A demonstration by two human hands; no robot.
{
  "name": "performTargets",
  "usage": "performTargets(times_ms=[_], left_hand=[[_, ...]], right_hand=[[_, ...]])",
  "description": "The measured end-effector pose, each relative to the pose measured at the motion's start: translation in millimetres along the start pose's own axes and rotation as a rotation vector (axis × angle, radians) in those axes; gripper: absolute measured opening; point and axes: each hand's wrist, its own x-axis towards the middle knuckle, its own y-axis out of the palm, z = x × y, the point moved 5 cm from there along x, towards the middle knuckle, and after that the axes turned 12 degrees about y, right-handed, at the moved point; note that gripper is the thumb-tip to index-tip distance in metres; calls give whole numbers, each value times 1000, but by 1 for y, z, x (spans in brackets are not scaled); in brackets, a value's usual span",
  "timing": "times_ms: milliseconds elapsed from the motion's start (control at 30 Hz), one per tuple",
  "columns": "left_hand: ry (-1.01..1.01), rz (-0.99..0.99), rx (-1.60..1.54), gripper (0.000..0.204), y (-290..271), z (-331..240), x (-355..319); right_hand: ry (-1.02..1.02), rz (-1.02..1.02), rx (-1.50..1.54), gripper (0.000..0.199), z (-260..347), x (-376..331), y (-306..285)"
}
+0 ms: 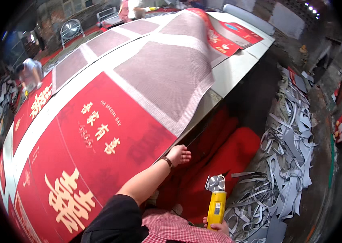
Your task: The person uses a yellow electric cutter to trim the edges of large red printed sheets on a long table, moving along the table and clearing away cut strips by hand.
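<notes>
A red printed mat sheet (98,133) with pale gold characters lies on the long table, its far part folded back to show a greyish-pink ribbed underside (165,69). My left hand (179,155) is at the table's right edge, beside the mat's border. Its fingers are stretched out over the edge, and nothing shows in them. Low on the right, my right hand (218,227) is wrapped around the yellow body of an electric rotary cutter (217,206). The cutter's round metal blade points up, away from the table.
Grey offcut strips (280,162) lie heaped on the floor to the right. Red material (227,158) is piled beneath the table edge. A grey roll (248,19) lies at the table's far end. Another person (31,73) bends over the table's left side; one more (132,9) stands far back.
</notes>
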Motion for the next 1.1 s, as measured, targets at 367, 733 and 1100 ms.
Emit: performTargets(times_ms=[367, 733, 1100], left_hand=[[513, -767, 1408, 41, -237, 87, -247], [121, -880, 1755, 88, -398, 168, -388], [222, -675, 1786, 68, -440, 182, -394]], right_hand=[[110, 236, -426, 52, -5, 24, 61], [136, 297, -1008, 54, -146, 46, 159], [-106, 17, -1383, 61, -246, 41, 223]])
